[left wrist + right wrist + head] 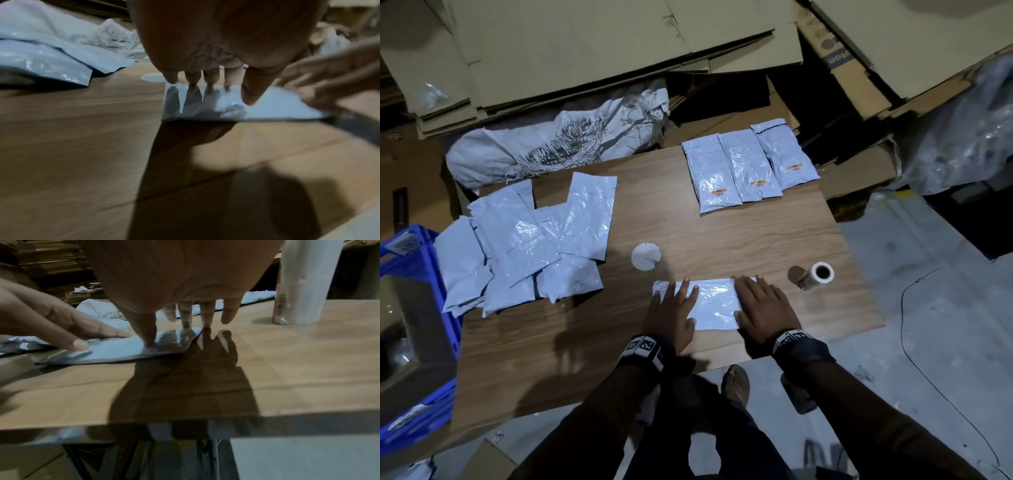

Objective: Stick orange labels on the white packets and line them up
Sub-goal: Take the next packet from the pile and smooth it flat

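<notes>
So one white packet (714,303) is pinned flat on the table (756,233) with its long axis running hand to hand: the left hand (671,313) is laid on one end, the right hand (763,313) on the other, fingers straight on both, nothing gripped. No orange label can be seen on it. The label roll (812,275) is stood just outboard of the right hand, so it's probably reached from that side. The labelled packets (748,168) are lined up well beyond the fingertips.
</notes>
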`<state>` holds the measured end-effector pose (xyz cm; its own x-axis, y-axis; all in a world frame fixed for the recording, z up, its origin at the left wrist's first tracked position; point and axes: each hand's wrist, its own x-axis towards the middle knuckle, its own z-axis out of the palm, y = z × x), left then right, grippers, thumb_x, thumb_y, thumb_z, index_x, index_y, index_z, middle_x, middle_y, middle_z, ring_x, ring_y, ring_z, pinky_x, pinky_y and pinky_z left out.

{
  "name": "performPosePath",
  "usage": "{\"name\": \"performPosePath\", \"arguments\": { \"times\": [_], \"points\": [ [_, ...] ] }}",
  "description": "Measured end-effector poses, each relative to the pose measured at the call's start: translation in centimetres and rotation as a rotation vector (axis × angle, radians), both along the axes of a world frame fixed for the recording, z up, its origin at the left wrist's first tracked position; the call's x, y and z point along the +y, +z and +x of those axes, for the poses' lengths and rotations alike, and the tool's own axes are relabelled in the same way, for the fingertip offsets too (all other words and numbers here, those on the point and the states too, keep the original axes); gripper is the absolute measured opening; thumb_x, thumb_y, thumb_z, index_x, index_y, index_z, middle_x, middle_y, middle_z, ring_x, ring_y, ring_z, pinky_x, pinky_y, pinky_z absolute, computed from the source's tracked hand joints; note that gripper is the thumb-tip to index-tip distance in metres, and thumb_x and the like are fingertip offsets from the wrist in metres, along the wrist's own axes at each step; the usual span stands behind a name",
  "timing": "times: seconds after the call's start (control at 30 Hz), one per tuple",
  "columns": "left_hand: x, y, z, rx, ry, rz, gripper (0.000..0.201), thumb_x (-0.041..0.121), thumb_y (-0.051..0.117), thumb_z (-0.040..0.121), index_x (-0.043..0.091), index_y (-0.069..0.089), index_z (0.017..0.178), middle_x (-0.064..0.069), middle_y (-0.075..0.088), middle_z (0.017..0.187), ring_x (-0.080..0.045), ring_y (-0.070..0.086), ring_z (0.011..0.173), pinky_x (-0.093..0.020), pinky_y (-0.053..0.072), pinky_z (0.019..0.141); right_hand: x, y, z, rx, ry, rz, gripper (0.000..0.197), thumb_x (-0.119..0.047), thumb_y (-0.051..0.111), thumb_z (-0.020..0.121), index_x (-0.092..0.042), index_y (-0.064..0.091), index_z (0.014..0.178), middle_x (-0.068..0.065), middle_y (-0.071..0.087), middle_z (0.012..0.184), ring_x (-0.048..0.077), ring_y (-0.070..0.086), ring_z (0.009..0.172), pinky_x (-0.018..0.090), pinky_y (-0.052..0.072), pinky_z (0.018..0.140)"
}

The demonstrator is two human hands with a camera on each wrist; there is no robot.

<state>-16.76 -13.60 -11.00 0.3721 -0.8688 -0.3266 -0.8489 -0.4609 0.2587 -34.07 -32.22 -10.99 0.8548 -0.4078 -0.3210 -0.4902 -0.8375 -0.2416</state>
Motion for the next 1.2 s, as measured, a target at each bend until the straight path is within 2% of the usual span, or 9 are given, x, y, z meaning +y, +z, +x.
{"name": "performPosePath", "arguments": {
  "times": [0.07, 0.2, 0.37, 0.5, 0.63, 0.83, 0.93, 1.07, 1.2],
  "points": [
    [-0.4, 0.7, -0.2, 0.082, 0.020, -0.076, 0.064, 0.035, 0.047, 0.095, 0.016, 0.040, 0.155, -0.011, 0.030, 0.165, -0.036, 0.028, 0.151, -0.059, 0.027, 0.118, -0.2, 0.9, 0.5, -0.020, 0.016, -0.020, 0.078, -0.043, 0.053, 0.089, -0.034, 0.022, 0.160, 0.002, 0.042, 0.153, 0.034, 0.038, 0.140, 0.047, 0.038, 0.106],
    [-0.1, 1.8, -1.0, 0.147, 0.038, -0.270, 0.051, 0.038, 0.048, 0.091, 0.010, 0.068, 0.128, -0.011, 0.065, 0.135, -0.033, 0.061, 0.126, -0.052, 0.053, 0.099, -0.3, 2.0, 0.6, -0.010, -0.057, -0.047, 0.065, -0.043, 0.057, 0.082, -0.039, 0.038, 0.144, 0.004, 0.050, 0.130, 0.035, 0.048, 0.115, 0.045, 0.042, 0.091],
    [-0.6, 2.1, -2.1, 0.190, 0.078, -0.213, 0.048, 0.031, 0.053, 0.086, 0.014, 0.068, 0.129, -0.011, 0.063, 0.106, -0.034, 0.064, 0.094, -0.043, 0.054, 0.081, -0.9, 2.7, 0.2, 0.087, -0.156, -0.105, 0.053, -0.052, 0.052, 0.088, -0.028, 0.042, 0.134, 0.006, 0.054, 0.122, 0.033, 0.048, 0.111, 0.045, 0.039, 0.088],
    [-1.7, 1.9, -3.5, 0.295, 0.108, -0.201, 0.055, 0.035, 0.052, 0.091, 0.010, 0.060, 0.140, -0.018, 0.058, 0.128, -0.036, 0.061, 0.113, -0.045, 0.051, 0.097, -1.2, 2.8, 0.6, 0.103, -0.128, -0.031, 0.042, -0.048, 0.052, 0.091, -0.023, 0.050, 0.125, 0.008, 0.065, 0.117, 0.035, 0.053, 0.111, 0.043, 0.040, 0.085],
    [-2.7, 2.5, -4.4, 0.276, 0.149, -0.151, 0.058, 0.030, 0.062, 0.096, 0.015, 0.048, 0.151, -0.015, 0.035, 0.156, -0.029, 0.044, 0.138, -0.036, 0.036, 0.114, -0.6, 2.9, 0.7, 0.021, -0.054, 0.110, 0.031, -0.034, 0.053, 0.092, -0.020, 0.061, 0.118, 0.011, 0.067, 0.109, 0.035, 0.053, 0.108, 0.041, 0.043, 0.084],
    [-1.3, 2.0, -3.8, 0.232, 0.162, -0.112, 0.064, 0.039, 0.054, 0.087, 0.003, 0.058, 0.139, -0.023, 0.039, 0.153, -0.042, 0.051, 0.131, -0.049, 0.047, 0.107, 0.6, 2.4, 0.9, -0.043, -0.008, 0.199, 0.015, -0.035, 0.048, 0.079, -0.021, 0.052, 0.083, 0.004, 0.064, 0.093, 0.035, 0.051, 0.096, 0.041, 0.042, 0.080],
    [-0.5, 1.4, -3.2, 0.266, 0.152, -0.088, 0.059, 0.037, 0.058, 0.082, -0.002, 0.066, 0.126, -0.029, 0.054, 0.138, -0.047, 0.063, 0.111, -0.054, 0.057, 0.088, 1.0, 2.0, 1.2, -0.077, -0.014, 0.200, 0.024, -0.031, 0.049, 0.082, -0.016, 0.061, 0.096, 0.004, 0.063, 0.105, 0.033, 0.048, 0.101, 0.041, 0.042, 0.087],
    [-0.4, 1.4, -2.6, 0.243, 0.149, -0.097, 0.059, 0.033, 0.065, 0.078, 0.001, 0.067, 0.127, -0.027, 0.055, 0.137, -0.045, 0.060, 0.118, -0.054, 0.053, 0.096, 1.0, 2.6, 1.8, -0.081, 0.000, 0.190, 0.022, -0.031, 0.051, 0.083, -0.015, 0.062, 0.094, 0.005, 0.065, 0.103, 0.034, 0.051, 0.102, 0.042, 0.044, 0.085],
    [-1.5, 2.5, -2.7, 0.199, 0.171, -0.143, 0.054, 0.037, 0.061, 0.081, 0.006, 0.069, 0.125, -0.022, 0.054, 0.138, -0.040, 0.059, 0.120, -0.047, 0.050, 0.100, -0.4, 4.0, 1.1, -0.145, -0.018, 0.144, 0.033, -0.029, 0.055, 0.088, -0.016, 0.066, 0.116, 0.009, 0.065, 0.111, 0.036, 0.053, 0.105, 0.042, 0.045, 0.084]
  ]
}}
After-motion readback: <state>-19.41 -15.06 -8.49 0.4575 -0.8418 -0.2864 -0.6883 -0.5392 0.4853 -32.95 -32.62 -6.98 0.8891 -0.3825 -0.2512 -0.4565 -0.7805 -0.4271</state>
